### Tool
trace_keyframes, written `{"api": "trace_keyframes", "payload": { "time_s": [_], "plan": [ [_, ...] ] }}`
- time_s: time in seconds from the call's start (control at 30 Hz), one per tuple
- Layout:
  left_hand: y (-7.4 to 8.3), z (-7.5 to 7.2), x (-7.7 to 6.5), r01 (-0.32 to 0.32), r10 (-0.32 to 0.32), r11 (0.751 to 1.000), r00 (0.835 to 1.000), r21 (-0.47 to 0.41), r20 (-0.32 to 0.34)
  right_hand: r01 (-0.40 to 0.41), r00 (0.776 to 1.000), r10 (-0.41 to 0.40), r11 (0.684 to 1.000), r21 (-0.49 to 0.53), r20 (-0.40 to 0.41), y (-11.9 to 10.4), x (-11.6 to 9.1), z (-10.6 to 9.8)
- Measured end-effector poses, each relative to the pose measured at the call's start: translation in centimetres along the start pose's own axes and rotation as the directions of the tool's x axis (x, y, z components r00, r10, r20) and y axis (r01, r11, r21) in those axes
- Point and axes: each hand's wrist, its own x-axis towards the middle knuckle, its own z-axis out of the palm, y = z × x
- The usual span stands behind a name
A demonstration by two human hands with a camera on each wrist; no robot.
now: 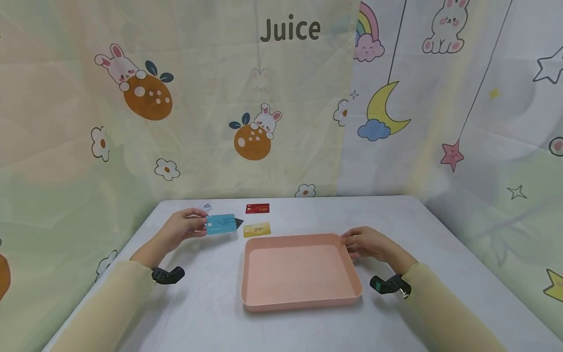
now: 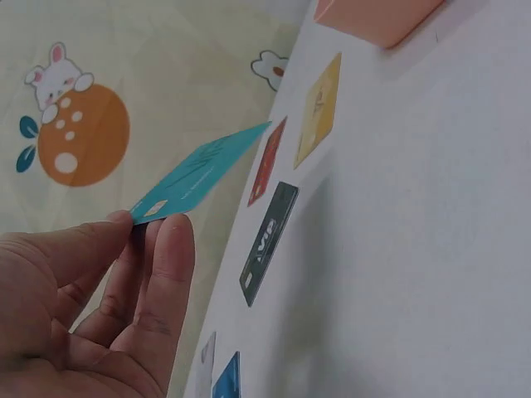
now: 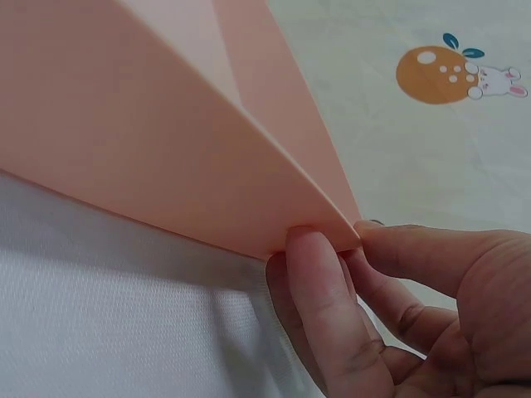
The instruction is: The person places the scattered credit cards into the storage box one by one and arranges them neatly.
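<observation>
My left hand pinches a light blue VIP card by its edge between thumb and fingers, held up over the table. In the left wrist view the blue card is tilted, its chip near the fingertips. Below it on the table lie a dark VIP card, a red VIP card and a gold card. At the far right corner of the pink tray, my right hand grips the tray, with the thumb at the rim and fingers against the outer wall.
A darker blue card and a pale card lie at the lower edge of the left wrist view. The white table ends at a printed fabric backdrop.
</observation>
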Motion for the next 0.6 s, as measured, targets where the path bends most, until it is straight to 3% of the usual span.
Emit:
{"api": "trace_keyframes", "payload": {
  "time_s": [0.33, 0.6],
  "plan": [
    [0.9, 1.8, -0.8, -0.051, 0.055, 0.997, 0.997, -0.063, 0.053, 0.008, 1.000, -0.008, 1.000, -0.012, -0.002, 0.1, -0.1, -0.1],
    [1.3, 3.7, -1.7, -0.040, 0.047, 0.995, 0.996, -0.091, 0.082, 0.010, 1.000, -0.010, 0.999, -0.032, -0.005, 0.0, 0.0, 0.1]
  ]
}}
